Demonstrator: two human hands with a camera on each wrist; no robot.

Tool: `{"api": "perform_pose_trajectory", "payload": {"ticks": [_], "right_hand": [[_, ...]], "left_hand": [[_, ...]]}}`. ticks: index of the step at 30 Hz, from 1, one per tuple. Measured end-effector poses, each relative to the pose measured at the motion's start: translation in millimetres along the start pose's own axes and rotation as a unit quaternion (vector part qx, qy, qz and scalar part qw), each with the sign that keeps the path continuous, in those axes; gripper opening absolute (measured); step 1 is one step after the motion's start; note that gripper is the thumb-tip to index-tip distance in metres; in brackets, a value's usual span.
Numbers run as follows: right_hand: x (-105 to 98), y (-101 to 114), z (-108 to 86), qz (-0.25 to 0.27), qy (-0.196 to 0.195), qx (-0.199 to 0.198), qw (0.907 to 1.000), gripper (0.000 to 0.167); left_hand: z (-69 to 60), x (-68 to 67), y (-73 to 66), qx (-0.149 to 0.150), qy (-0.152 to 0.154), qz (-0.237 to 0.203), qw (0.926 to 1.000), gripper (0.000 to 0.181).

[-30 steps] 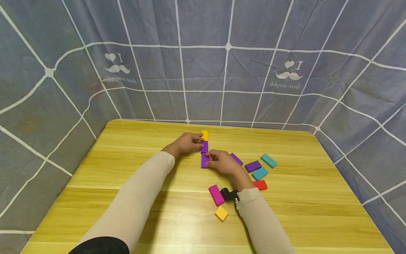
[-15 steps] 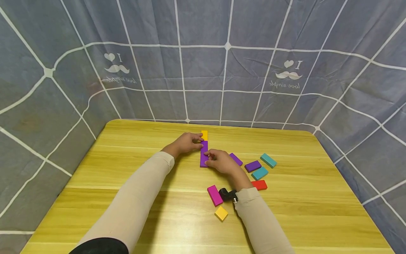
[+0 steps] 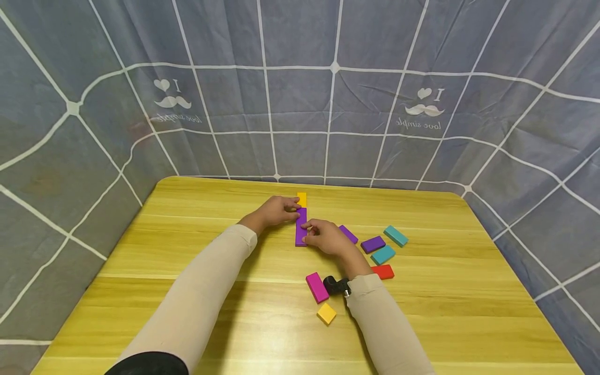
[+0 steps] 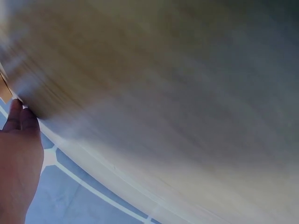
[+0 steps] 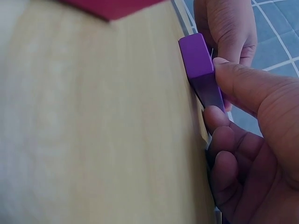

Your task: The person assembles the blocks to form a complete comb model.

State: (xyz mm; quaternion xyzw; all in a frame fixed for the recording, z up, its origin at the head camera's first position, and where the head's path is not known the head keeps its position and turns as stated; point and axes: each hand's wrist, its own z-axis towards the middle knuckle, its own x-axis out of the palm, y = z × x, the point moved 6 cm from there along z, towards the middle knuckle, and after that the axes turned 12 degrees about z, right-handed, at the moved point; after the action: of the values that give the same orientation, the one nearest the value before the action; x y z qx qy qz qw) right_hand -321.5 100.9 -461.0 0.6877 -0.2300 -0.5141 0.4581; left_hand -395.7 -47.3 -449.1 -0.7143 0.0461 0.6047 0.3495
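Observation:
A yellow block and two purple blocks lie end to end in a line near the table's back. My left hand is at the line's left side, its fingertips touching the yellow block and the far purple one. From the right, my right hand pinches the near purple block. In the right wrist view, the thumb and fingers of my right hand are on the purple block. The left wrist view shows my left hand at the frame's left edge.
Right of the hands lie purple, teal and red blocks. Nearer the front are a magenta block and a yellow one. A black wrist attachment hangs beside the right sleeve. A grey curtain surrounds the table.
My right hand has shifted the near purple block slightly left and away from me, so it lines up with the far purple one. The left hand has barely moved.

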Motion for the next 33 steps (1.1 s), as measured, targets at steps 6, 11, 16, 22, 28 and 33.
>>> {"api": "perform_pose_trajectory", "payload": {"ticks": [6,11,16,22,28,33], "right_hand": [[0.3,-0.3,0.3,0.003,0.001,0.002,1.0,0.03],[0.0,-1.6,-0.3,0.003,-0.001,0.012,0.9999,0.029],[0.0,-2.8,-0.3,0.002,-0.002,0.013,0.9999,0.03],[0.0,-4.6,0.5,0.003,-0.007,0.015,0.9999,0.03],[-0.2,-5.0,0.2,0.008,-0.009,0.019,0.9997,0.03],[-0.4,-4.6,0.4,0.007,-0.009,0.018,0.9998,0.03]], "left_hand": [[-1.5,-0.1,-0.9,0.006,0.004,0.025,0.9997,0.039],[-3.8,1.2,-1.8,0.02,0.003,0.04,0.999,0.039],[-6.9,2.5,-2.9,0.033,0.005,0.039,0.9987,0.039],[-10.2,2.5,-6.0,0.046,0.007,0.042,0.998,0.038],[-13.3,1.9,-8.3,0.049,0.012,0.048,0.9975,0.04],[-14.6,2.9,-7.6,0.05,0.013,0.049,0.9974,0.042]]}}
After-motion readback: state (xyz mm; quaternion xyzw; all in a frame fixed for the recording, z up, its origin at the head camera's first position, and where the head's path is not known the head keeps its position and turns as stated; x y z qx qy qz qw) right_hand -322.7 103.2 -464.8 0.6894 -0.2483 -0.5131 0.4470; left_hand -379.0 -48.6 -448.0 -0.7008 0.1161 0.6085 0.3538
